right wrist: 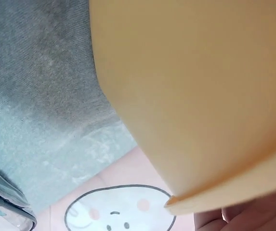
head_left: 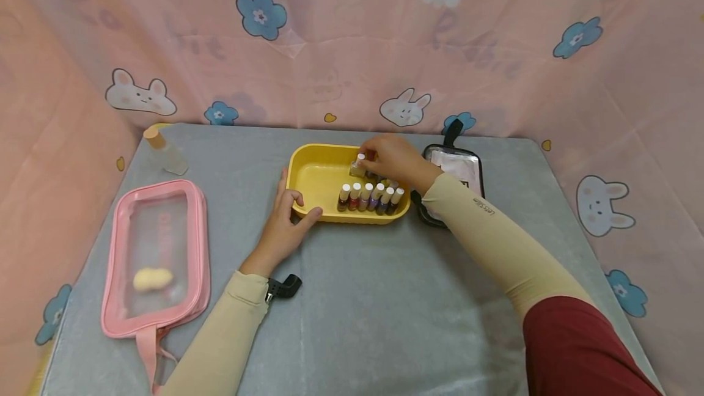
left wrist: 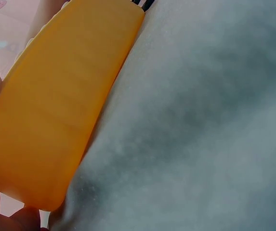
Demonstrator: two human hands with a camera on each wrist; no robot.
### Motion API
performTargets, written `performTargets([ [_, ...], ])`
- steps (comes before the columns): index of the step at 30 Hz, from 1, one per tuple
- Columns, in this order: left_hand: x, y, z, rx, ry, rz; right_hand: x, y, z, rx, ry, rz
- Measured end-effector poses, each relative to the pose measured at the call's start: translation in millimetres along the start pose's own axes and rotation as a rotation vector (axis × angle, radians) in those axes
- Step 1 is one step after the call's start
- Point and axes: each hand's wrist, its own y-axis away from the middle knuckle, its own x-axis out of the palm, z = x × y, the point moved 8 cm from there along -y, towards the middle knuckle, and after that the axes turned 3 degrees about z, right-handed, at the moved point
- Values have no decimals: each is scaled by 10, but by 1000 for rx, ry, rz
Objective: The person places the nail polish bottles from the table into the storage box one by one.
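Observation:
A yellow tray (head_left: 313,200) stands at the middle of the table, with several small white-capped nail polish bottles (head_left: 364,197) lined up along its front right. My left hand (head_left: 283,225) grips the tray's front left corner, thumb outside the front wall and a finger bent over the rim. Over the back of the tray, my right hand (head_left: 398,161) pinches a pale nail polish bottle (head_left: 356,167) by its white cap. More bottles beneath that hand are partly hidden. In both wrist views the tray's outer wall (left wrist: 56,110) hides the bottles.
To the left lies a pink clear-fronted pouch (head_left: 199,249) with a pale yellow lobed object (head_left: 152,279) seen through it. A frosted bottle (head_left: 170,156) with a wooden-looking cap lies behind. A black-edged clear pouch (head_left: 462,167) sits right of the tray, partly under my right forearm.

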Motion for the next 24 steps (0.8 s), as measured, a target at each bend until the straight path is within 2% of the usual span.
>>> performTargets([
  [10,5,-9,14,-1,-1,2,14,-10,15,-5,10,5],
  [14,10,-13,36,-7,-1,5,11,19,-39,-9,-100,-20],
  [18,-2,-17,69,-27,18,11,-139,147,-120,-5,-214,-158],
  [20,-30,-22,70,-36,17,5,-271,256,-157,18,-214,-253],
  [22,-87,-27,36,-34,-25,-14,-413,382,-176,36,-187,-351],
  [24,-183,-30,-43,-18,-129,-56,-524,505,-185,65,-157,-422],
])
